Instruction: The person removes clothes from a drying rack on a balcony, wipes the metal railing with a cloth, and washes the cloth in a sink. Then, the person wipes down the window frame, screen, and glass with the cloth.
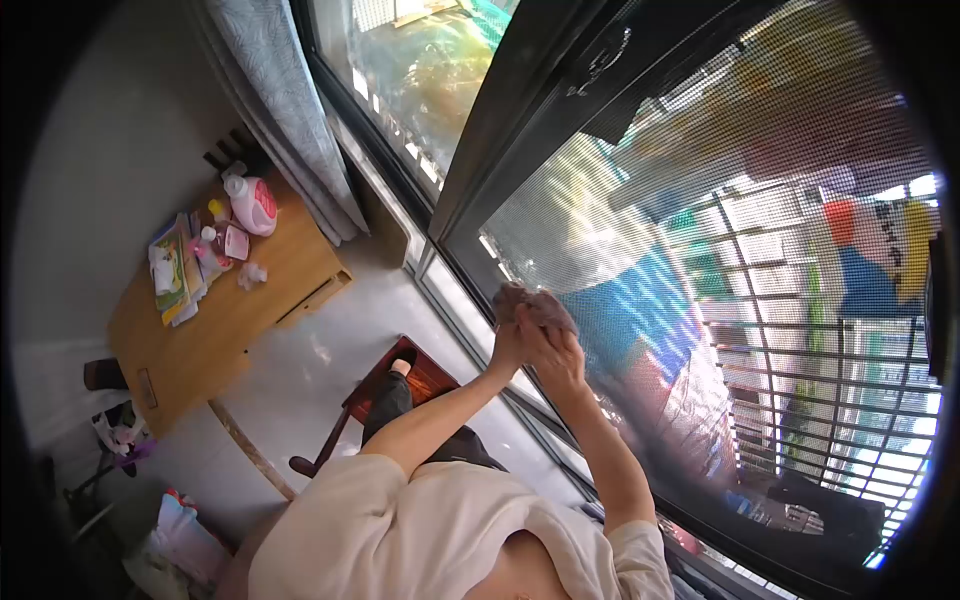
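A crumpled greyish-brown cloth [540, 305] is bunched against the lower part of a mesh window screen [620, 230], near its dark frame [465, 220]. My left hand [509, 345] grips the cloth from the left, its fingers partly hidden. Beside it, touching, my right hand [557, 362] has its fingers pressed together on the same cloth.
Bottles [252, 205] and papers [177, 270] lie on a wooden desk [220, 330] at left. A curtain [275, 90] hangs by the window. One foot [401, 367] rests on a red stool [430, 380]. Bars [800, 400] stand beyond the screen.
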The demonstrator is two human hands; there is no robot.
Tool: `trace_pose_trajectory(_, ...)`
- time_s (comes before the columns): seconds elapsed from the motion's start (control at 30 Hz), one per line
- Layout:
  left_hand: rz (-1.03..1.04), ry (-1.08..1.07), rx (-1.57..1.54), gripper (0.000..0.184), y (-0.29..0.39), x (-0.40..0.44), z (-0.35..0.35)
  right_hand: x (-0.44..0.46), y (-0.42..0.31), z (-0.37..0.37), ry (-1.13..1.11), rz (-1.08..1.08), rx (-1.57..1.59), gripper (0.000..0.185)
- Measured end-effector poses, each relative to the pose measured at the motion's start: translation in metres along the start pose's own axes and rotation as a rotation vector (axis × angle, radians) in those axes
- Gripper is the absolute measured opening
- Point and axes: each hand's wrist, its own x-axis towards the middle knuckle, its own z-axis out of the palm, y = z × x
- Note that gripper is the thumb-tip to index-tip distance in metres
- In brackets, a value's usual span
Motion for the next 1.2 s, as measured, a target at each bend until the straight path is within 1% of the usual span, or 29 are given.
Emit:
trace_pose_trajectory(0.07, 0.169, -0.047, 0.028, 0.038, 0.085, -0.002, -0.018, -0.005, 0.022, -0.087, 0.088, 0.028, 0.072, 0.046)
trace_pose_trajectory(0.1, 0.254, -0.051, -0.162, 0.04, 0.129, 0.004, -0.033, -0.005, 0.032, -0.117, 0.209, 0.027, 0.061, 0.039)
trace_pose_trajectory(0.13, 0.438, -0.001, -0.004, 0.044, 0.152, 0.009, -0.025, 0.002, 0.038, -0.152, 0.317, 0.117, 0.099, 0.031)
trace_pose_trajectory(0.17, 0.482, -0.036, -0.12, 0.049, 0.18, 0.014, -0.03, -0.011, 0.056, -0.16, 0.37, 0.089, -0.028, 0.027)
trace_pose_trajectory(0.2, 0.523, -0.077, -0.236, 0.054, 0.208, 0.018, -0.034, -0.006, 0.061, -0.189, 0.339, 0.151, -0.125, 0.027)
trace_pose_trajectory(0.27, 0.539, 0.002, -0.548, 0.064, 0.262, 0.035, -0.058, 0.011, 0.073, -0.211, 0.549, 0.392, -0.348, 0.04)
trace_pose_trajectory(0.3, 0.655, 0.21, -0.456, 0.067, 0.275, 0.05, -0.062, 0.035, 0.081, -0.223, 0.681, 0.405, -0.389, 0.04)
trace_pose_trajectory(0.33, 0.645, 0.259, -0.489, 0.073, 0.281, 0.064, -0.068, 0.061, 0.08, -0.234, 0.712, 0.381, -0.371, 0.04)
trace_pose_trajectory(0.37, 0.689, 0.336, -0.405, 0.067, 0.28, 0.076, -0.077, 0.083, 0.078, -0.237, 0.743, 0.356, -0.349, 0.039)
trace_pose_trajectory(0.4, 0.729, 0.409, -0.317, 0.062, 0.274, 0.086, -0.087, 0.092, 0.082, -0.223, 0.627, 0.401, -0.34, 0.038)
trace_pose_trajectory(0.43, 0.725, 0.454, -0.233, 0.059, 0.259, 0.097, -0.093, 0.098, 0.085, -0.201, 0.509, 0.446, -0.33, 0.037)
trace_pose_trajectory(0.47, 0.669, 0.479, -0.111, 0.055, 0.231, 0.105, -0.088, 0.11, 0.083, -0.182, 0.49, 0.397, -0.332, 0.037)
trace_pose_trajectory(0.53, 0.509, 0.506, 0.155, 0.049, 0.164, 0.123, -0.072, 0.147, 0.063, -0.143, 0.506, 0.177, -0.348, 0.036)
trace_pose_trajectory(0.57, 0.43, 0.53, 0.252, 0.046, 0.137, 0.126, -0.07, 0.16, 0.051, -0.124, 0.487, 0.096, -0.322, 0.037)
trace_pose_trajectory(0.6, 0.381, 0.584, 0.336, 0.047, 0.121, 0.122, -0.082, 0.171, 0.039, -0.109, 0.445, 0.038, -0.27, 0.037)
trace_pose_trajectory(0.63, 0.331, 0.643, 0.392, 0.047, 0.11, 0.125, -0.084, 0.178, 0.025, -0.099, 0.372, -0.021, -0.085, 0.041)
trace_pose_trajectory(0.67, 0.276, 0.698, 0.446, 0.048, 0.098, 0.128, -0.087, 0.185, 0.015, -0.067, 0.288, -0.044, -0.129, 0.043)
trace_pose_trajectory(0.73, 0.165, 0.804, 0.494, 0.047, 0.074, 0.136, -0.081, 0.191, -0.004, -0.022, 0.351, -0.064, -0.214, 0.046)
trace_pose_trajectory(0.8, 0.045, 0.897, 0.537, 0.047, 0.045, 0.136, -0.066, 0.185, -0.018, 0.012, 0.293, -0.078, -0.248, 0.047)
trace_pose_trajectory(0.83, -0.021, 0.898, 0.484, 0.046, 0.029, 0.13, -0.056, 0.177, -0.022, 0.032, 0.258, -0.085, -0.266, 0.048)
trace_pose_trajectory(0.87, -0.086, 0.899, 0.432, 0.046, 0.013, 0.125, -0.045, 0.165, -0.021, 0.071, 0.298, -0.113, -0.141, 0.05)
trace_pose_trajectory(0.9, -0.149, 0.862, 0.308, 0.045, -0.008, 0.117, -0.037, 0.152, -0.025, 0.09, 0.132, -0.167, -0.171, 0.05)
trace_pose_trajectory(0.93, -0.148, 0.8, 0.186, 0.046, -0.036, 0.108, -0.029, 0.14, -0.03, 0.104, -0.031, -0.221, -0.2, 0.049)
trace_pose_trajectory(1.0, -0.168, 0.694, -0.023, 0.046, -0.085, 0.092, -0.017, 0.111, -0.039, 0.135, -0.179, -0.241, -0.183, 0.048)
trace_pose_trajectory(1.1, -0.188, 0.563, -0.096, 0.043, -0.118, 0.062, 0.013, 0.061, -0.046, 0.164, -0.133, -0.145, -0.059, 0.046)
trace_pose_trajectory(1.17, -0.195, 0.475, -0.075, 0.04, -0.126, 0.03, 0.04, 0.024, -0.044, 0.16, -0.118, -0.112, 0.021, 0.045)
trace_pose_trajectory(1.2, -0.19, 0.416, -0.048, 0.039, -0.127, 0.012, 0.055, 0.006, -0.041, 0.148, -0.12, -0.117, -0.01, 0.045)
